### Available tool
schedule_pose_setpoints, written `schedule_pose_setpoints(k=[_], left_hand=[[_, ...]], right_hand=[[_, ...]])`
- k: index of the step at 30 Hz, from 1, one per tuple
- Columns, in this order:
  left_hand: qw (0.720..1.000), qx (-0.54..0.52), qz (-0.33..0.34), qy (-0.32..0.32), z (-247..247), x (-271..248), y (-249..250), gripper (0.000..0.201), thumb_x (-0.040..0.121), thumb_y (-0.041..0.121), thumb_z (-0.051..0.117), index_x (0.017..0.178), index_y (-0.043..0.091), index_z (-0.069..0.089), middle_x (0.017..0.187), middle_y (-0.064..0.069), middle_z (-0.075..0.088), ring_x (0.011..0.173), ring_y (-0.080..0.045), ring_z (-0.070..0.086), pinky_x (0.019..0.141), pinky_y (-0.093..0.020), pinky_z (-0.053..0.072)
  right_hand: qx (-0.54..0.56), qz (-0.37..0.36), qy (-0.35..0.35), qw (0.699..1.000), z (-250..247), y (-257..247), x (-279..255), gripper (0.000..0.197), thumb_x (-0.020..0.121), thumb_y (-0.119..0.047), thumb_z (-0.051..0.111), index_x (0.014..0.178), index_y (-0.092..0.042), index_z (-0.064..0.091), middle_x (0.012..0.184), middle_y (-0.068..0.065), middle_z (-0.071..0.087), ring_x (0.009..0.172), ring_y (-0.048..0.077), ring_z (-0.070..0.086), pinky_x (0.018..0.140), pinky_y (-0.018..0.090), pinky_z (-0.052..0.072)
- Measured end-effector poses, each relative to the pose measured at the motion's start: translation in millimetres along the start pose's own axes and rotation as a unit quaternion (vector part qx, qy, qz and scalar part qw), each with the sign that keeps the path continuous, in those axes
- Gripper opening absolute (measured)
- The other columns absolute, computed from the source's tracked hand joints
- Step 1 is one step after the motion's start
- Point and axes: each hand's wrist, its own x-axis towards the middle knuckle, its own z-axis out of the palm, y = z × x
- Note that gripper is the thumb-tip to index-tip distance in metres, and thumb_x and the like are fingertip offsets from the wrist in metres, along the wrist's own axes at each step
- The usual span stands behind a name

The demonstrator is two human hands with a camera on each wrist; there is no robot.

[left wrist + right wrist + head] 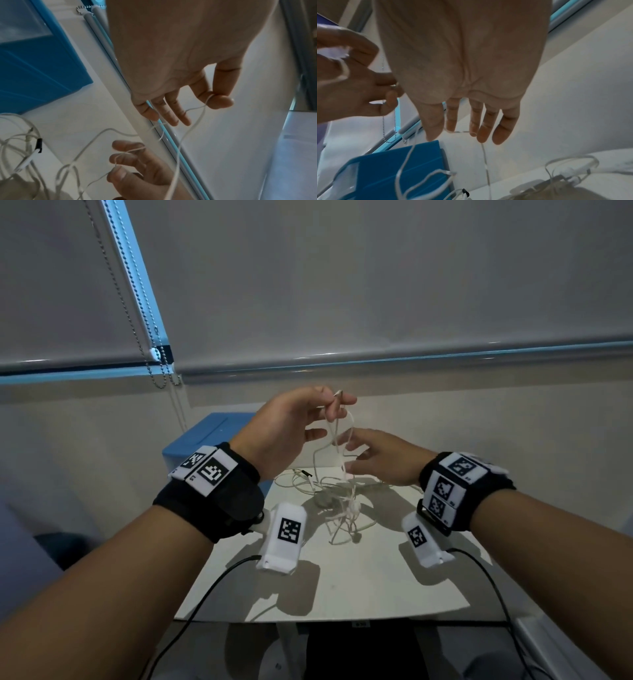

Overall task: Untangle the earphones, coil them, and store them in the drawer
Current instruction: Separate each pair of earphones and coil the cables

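White earphones lie in a tangled heap [346, 508] on the white table [359, 587]. One strand [329, 433] rises from the heap to my left hand [337, 402], which pinches it between thumb and forefinger [219, 101] well above the table. My right hand [349, 455] is just below and to the right, with its fingers [488, 128] straight. A thin strand [458, 132] lies across those fingertips, and no finger curls round it. The blue drawer box [205, 436] stands at the back left of the table; its front shows a pale translucent drawer [22, 23].
A roller blind with a bead chain [150, 350] hangs behind the table against the wall. Black sensor leads [205, 594] run from both wrist units off the table's near edge. A dark chair seat [359, 652] sits below that edge.
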Motion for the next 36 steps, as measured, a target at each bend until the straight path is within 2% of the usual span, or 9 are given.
schedule_pose_setpoints(k=[3,5,9,13,16,24,29,31,36], left_hand=[[1.000,-0.009,0.020,-0.003,-5,-4,4,0.026,0.088,0.028,0.047,0.062,0.023,0.053,0.130,0.001,0.069,0.118,-0.016,0.055,0.099,-0.042,0.032],[0.999,-0.017,0.029,0.002,-10,-6,5,0.025,0.088,0.027,0.046,0.064,0.021,0.051,0.129,-0.001,0.069,0.118,-0.015,0.055,0.099,-0.041,0.033],[0.999,-0.026,0.028,0.016,-10,-8,2,0.026,0.088,0.028,0.046,0.064,0.020,0.053,0.116,-0.004,0.070,0.109,-0.017,0.057,0.097,-0.039,0.036],[0.998,-0.063,0.020,0.014,-1,-7,-5,0.029,0.093,0.025,0.051,0.067,0.015,0.059,0.104,-0.008,0.071,0.091,-0.017,0.065,0.089,-0.033,0.050],[0.997,-0.063,0.004,0.033,4,-6,-5,0.032,0.103,0.019,0.052,0.073,0.009,0.060,0.103,-0.013,0.071,0.079,-0.018,0.068,0.074,-0.026,0.057],[0.988,-0.099,-0.117,0.020,11,-7,4,0.041,0.107,0.038,0.045,0.138,0.012,0.051,0.099,-0.024,0.075,0.046,-0.014,0.056,0.047,-0.019,0.048],[0.980,-0.166,-0.110,0.006,15,-3,8,0.048,0.109,0.041,0.036,0.140,0.008,0.052,0.110,-0.026,0.073,0.060,-0.020,0.069,0.053,-0.022,0.057],[0.981,-0.159,-0.104,0.024,15,1,7,0.049,0.110,0.039,0.038,0.136,0.002,0.057,0.115,-0.023,0.072,0.074,-0.023,0.075,0.058,-0.023,0.059],[0.988,-0.121,-0.072,0.066,18,6,3,0.043,0.106,0.026,0.051,0.131,-0.007,0.061,0.110,-0.025,0.070,0.089,-0.023,0.071,0.070,-0.025,0.060]], right_hand=[[-0.017,-0.008,0.005,1.000,1,5,7,0.008,0.098,-0.026,0.066,0.099,-0.026,0.073,0.104,-0.010,0.069,0.095,0.006,0.063,0.087,0.026,0.045],[-0.002,-0.001,0.016,1.000,-6,6,6,0.022,0.102,-0.025,0.059,0.088,-0.019,0.075,0.096,-0.013,0.070,0.094,0.003,0.062,0.082,0.023,0.041],[0.159,0.002,0.116,0.980,-31,-2,6,0.027,0.101,-0.016,0.053,0.080,-0.012,0.070,0.085,0.007,0.076,0.082,0.015,0.068,0.078,0.032,0.046],[0.291,-0.046,0.172,0.940,-66,-23,4,0.029,0.102,-0.011,0.049,0.076,-0.013,0.061,0.058,0.004,0.055,0.055,0.019,0.058,0.068,0.032,0.052],[0.270,-0.080,0.190,0.941,-85,-44,-1,0.027,0.103,-0.015,0.052,0.077,-0.014,0.060,0.052,-0.006,0.038,0.047,0.013,0.038,0.056,0.027,0.042],[0.073,-0.167,0.191,0.965,-99,-82,-15,0.021,0.099,-0.025,0.064,0.091,-0.009,0.074,0.057,-0.014,0.049,0.053,0.005,0.040,0.057,0.022,0.034],[0.021,-0.121,0.166,0.979,-96,-91,-20,0.018,0.095,-0.018,0.068,0.081,-0.008,0.074,0.051,-0.013,0.053,0.047,0.001,0.043,0.053,0.018,0.035],[0.052,-0.110,0.132,0.984,-95,-92,-27,0.018,0.093,-0.010,0.066,0.080,0.000,0.072,0.049,-0.006,0.051,0.046,0.011,0.044,0.050,0.024,0.037],[0.061,-0.104,-0.073,0.990,-84,-97,-51,0.018,0.097,-0.004,0.062,0.083,-0.004,0.074,0.062,0.009,0.067,0.068,0.031,0.073,0.065,0.034,0.056]])
